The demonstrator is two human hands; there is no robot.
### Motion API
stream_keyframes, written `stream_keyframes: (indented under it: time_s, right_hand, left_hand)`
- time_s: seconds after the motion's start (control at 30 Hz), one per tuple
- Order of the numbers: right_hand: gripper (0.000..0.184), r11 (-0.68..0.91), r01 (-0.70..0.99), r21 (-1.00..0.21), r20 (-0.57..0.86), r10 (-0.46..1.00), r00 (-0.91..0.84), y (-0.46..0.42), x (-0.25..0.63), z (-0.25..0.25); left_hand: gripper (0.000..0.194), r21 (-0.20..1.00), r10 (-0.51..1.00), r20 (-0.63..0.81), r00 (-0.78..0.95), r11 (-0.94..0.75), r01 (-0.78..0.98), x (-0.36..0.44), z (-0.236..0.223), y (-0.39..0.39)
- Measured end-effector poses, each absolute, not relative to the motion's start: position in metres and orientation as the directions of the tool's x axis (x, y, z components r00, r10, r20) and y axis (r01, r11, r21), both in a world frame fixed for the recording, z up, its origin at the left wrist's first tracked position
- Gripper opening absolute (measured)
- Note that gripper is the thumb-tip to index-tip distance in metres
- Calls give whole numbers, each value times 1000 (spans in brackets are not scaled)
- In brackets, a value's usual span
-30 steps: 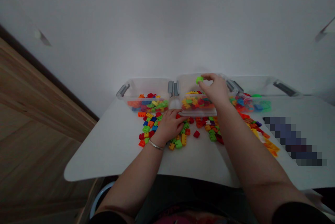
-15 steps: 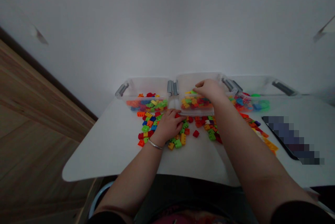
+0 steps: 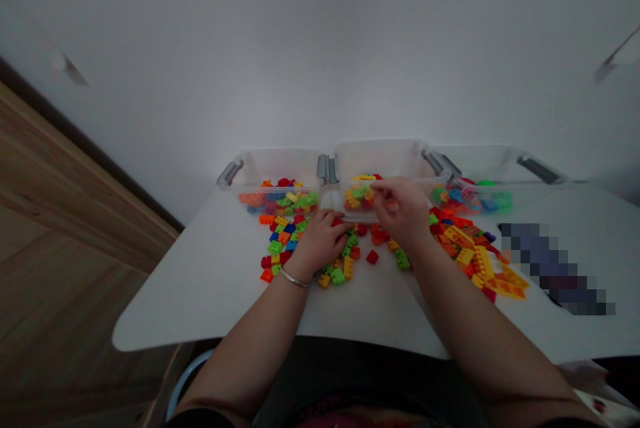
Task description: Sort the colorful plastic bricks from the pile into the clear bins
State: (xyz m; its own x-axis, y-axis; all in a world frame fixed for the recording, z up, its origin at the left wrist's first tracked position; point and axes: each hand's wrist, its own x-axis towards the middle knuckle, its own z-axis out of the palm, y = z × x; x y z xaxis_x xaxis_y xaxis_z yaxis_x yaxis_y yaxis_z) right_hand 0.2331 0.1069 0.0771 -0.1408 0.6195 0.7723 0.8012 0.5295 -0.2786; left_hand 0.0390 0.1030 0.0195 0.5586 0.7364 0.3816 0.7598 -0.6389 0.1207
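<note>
My left hand [image 3: 320, 239] lies palm down on the table [image 3: 200, 298], its fingertips at a red brick [image 3: 338, 221] just in front of the middle clear plastic bin [image 3: 375, 161]. My right hand [image 3: 397, 208] hangs at that bin's front wall, thumb and fingers reaching toward the coloured plastic building bricks [image 3: 357, 196] inside. Whether either hand grips a small brick is hidden. Loose bricks [image 3: 283, 241] spread around my left hand, and a larger heap [image 3: 467, 255] lies to the right of my right forearm.
A clear bin [image 3: 273, 171] with grey clips stands to the left and another [image 3: 485, 165] to the right, both holding bricks. A pixelated dark patch [image 3: 550, 268] covers part of the table's right side. Wooden panelling [image 3: 75, 228] lies beyond the table's left edge.
My right hand has moved down from above the middle bin to its front wall, and the green piece no longer shows. My left hand has barely moved. The right-hand heap is now uncovered.
</note>
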Motion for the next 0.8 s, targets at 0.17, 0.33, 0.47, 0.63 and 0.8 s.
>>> stream_keyframes:
  time_s: [0.17,0.33,0.47,0.63,0.8]
  right_hand:
    - [15,553,814,-177,585,724,-365,96,229,44]
    - [19,499,853,-156,401,821,-407,106,239,33]
    - [20,482,864,-148,316,851,-420,108,244,32]
    - [16,478,868,-135,282,858,-429,108,247,28]
    - [18,445,888,-112,271,874,-404,108,246,28]
  left_hand:
    - [35,130,731,395,556,-643,754,39,18,103]
    - [35,126,731,390,560,-644,754,38,19,102]
    - [34,138,737,388,554,-641,755,38,19,103]
    - [35,133,744,377,552,-633,763,39,19,104]
    - [36,135,750,366,551,-628,766,38,19,104]
